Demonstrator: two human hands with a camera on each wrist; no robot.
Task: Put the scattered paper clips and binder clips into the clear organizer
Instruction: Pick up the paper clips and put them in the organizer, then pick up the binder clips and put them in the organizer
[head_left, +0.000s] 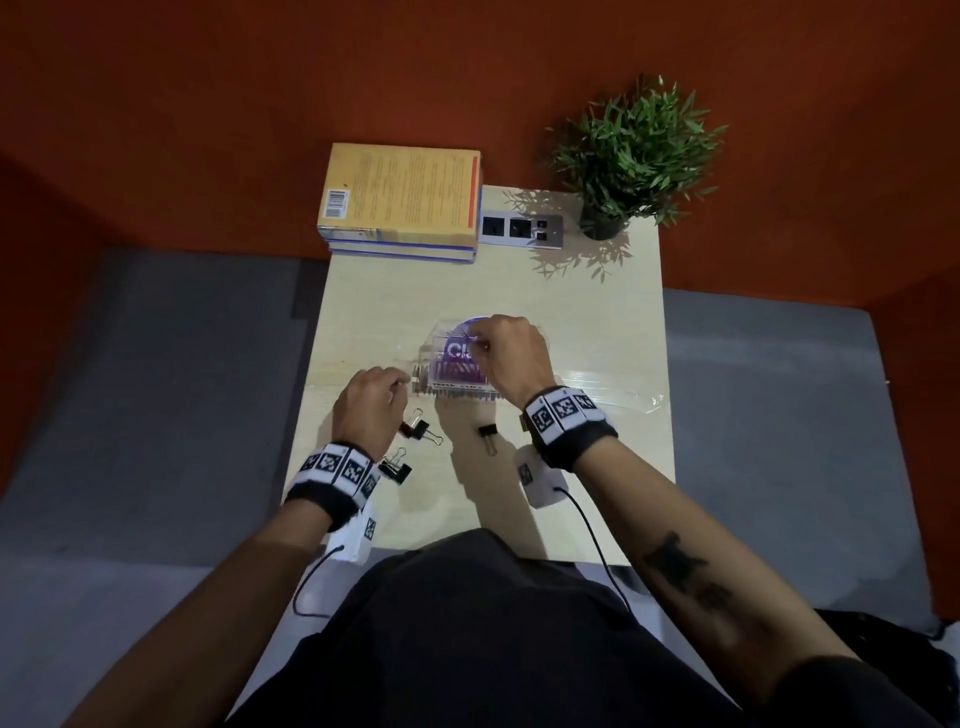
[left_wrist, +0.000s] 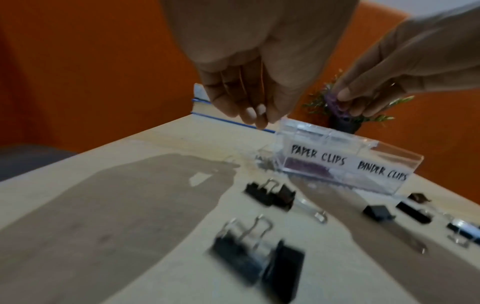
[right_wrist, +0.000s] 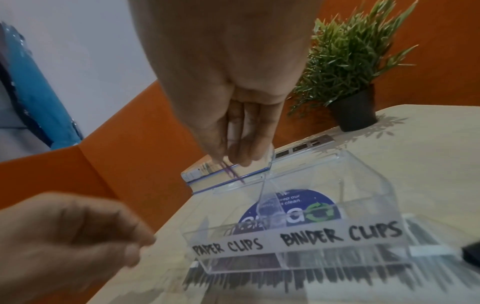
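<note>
Black binder clips (left_wrist: 242, 253) before labelled clear organizer (right_wrist: 298, 242); right hand (head_left: 511, 353) pinching purple paper clip (left_wrist: 333, 103), left hand (head_left: 369, 400) loosely curled, empty.

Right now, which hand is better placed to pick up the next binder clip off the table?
The left hand. It hovers beside the organizer with nothing visibly pinched, just above a binder clip. The right hand is busy, pinching a purple paper clip over the PAPER CLIPS compartment.
</note>
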